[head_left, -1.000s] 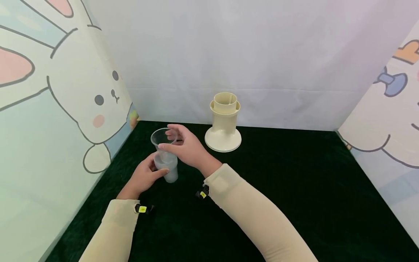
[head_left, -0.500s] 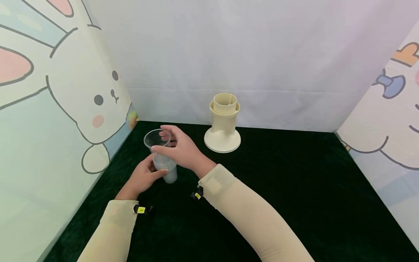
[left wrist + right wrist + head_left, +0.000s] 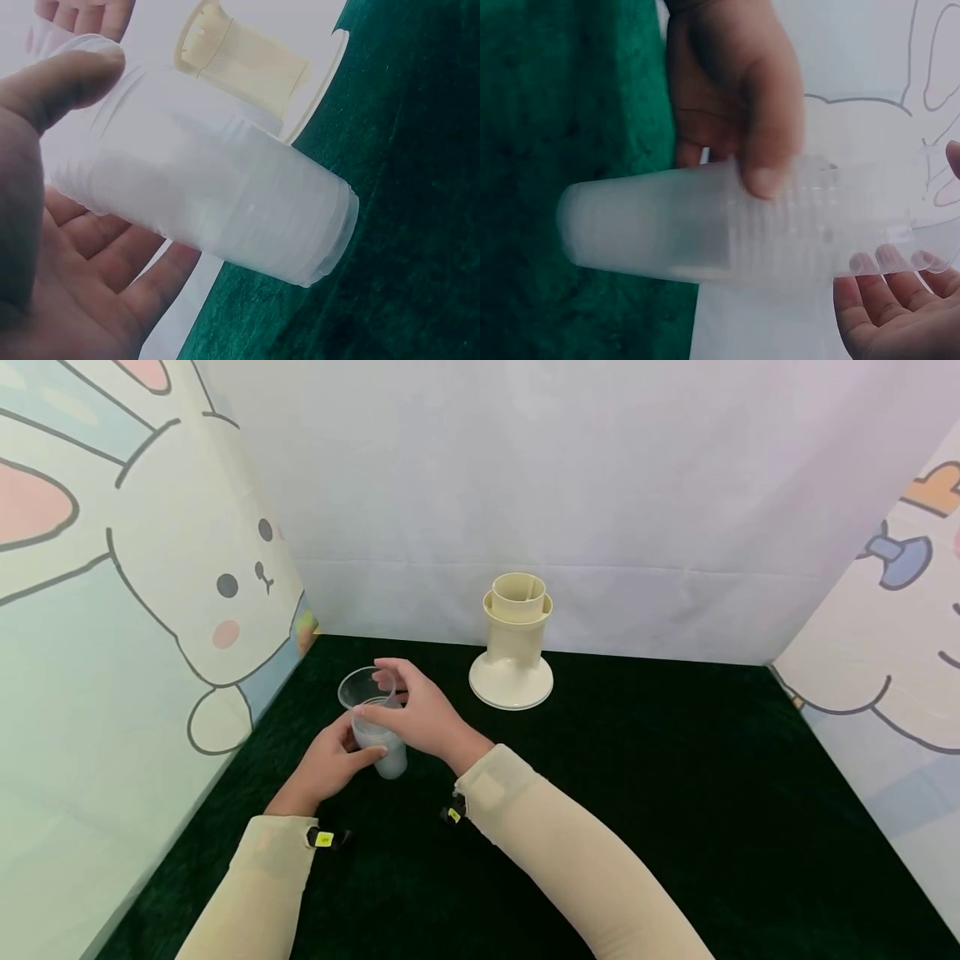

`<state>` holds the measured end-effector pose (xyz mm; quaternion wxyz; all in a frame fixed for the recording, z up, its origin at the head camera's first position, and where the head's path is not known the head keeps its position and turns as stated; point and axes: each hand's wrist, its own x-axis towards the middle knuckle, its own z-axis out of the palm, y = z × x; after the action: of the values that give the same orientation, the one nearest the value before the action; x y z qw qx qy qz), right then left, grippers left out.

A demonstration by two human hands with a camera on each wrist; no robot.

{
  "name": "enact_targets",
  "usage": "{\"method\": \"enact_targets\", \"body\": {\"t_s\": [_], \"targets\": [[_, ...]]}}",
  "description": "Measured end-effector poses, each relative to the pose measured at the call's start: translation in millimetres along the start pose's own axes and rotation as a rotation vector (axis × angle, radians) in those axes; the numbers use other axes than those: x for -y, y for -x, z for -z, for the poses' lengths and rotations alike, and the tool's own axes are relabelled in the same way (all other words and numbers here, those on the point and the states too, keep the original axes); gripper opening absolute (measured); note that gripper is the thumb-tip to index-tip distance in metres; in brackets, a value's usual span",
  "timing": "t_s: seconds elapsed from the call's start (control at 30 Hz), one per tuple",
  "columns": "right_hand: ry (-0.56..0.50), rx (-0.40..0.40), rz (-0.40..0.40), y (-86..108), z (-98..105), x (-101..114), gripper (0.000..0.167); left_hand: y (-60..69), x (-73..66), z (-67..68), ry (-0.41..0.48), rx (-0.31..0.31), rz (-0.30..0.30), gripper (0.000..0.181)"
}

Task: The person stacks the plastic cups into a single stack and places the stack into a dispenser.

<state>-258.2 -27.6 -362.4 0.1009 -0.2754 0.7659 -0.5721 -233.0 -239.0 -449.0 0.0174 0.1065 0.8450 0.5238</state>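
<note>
A stack of translucent plastic cups (image 3: 392,763) stands slightly tilted in my left hand (image 3: 324,770), its thumb and fingers curled round the sides. In the left wrist view the nested cups (image 3: 202,172) point base-outward over the cloth. My right hand (image 3: 423,714) holds a clear plastic cup (image 3: 356,692) near its rim, thumb on the near side and fingers on the far side. That cup's lower part sits inside the top of the stack. In the right wrist view several ridged rims (image 3: 787,225) show beside the left thumb.
A cream plastic stand (image 3: 513,647) with a round base and a tube-shaped top stands behind and right of the hands. Dark green cloth (image 3: 637,793) covers the table. A white curtain (image 3: 600,485) hangs behind, with cartoon-printed panels (image 3: 187,568) at the sides.
The right hand first moved left, tilting the clear cup, then came down and slightly right. The clear cup now sits lower in the stack. The left hand stayed nearly still.
</note>
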Motion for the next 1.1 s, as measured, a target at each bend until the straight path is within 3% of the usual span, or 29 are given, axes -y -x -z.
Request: {"method": "enact_targets", "body": {"t_s": [0.33, 1.1], "targets": [[-0.017, -0.010, -0.036, 1.4, -4, -19, 0.068, 0.5, -2.0, 0.6, -0.007, -0.003, -0.027, 0.059], [-0.002, 0.008, -0.107, 5.7, -9, -59, 0.066, 1.5, -0.3, -0.2, 0.004, -0.012, -0.062, 0.062]]}}
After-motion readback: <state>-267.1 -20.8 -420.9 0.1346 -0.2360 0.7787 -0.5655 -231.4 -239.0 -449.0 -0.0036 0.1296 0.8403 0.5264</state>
